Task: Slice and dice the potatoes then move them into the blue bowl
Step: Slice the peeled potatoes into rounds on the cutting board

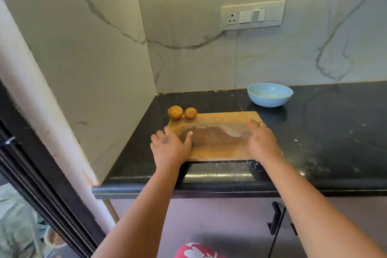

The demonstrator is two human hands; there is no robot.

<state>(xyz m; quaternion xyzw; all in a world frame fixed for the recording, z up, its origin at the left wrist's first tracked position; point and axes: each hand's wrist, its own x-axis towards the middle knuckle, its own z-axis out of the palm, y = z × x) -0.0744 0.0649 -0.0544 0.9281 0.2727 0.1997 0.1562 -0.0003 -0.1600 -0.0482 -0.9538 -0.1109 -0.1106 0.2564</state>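
Both arms reach forward; the left hand (170,145) and right hand (262,141) grip the side edges of the wooden cutting board (217,140) on the black worktop (335,132). Two whole potatoes (182,112) sit at its far-left corner, the blue bowl (270,94) beyond its far-right corner.

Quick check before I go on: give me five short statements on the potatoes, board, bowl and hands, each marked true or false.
1. Two whole potatoes sit at the far left corner of the cutting board. True.
2. The blue bowl holds diced potato. False: no potato pieces in it.
3. The left hand grips the board's left edge. True.
4. The right hand holds a knife. False: it grips the board's right side.
5. The bowl stands on the board. False: it stands on the black counter beyond it.
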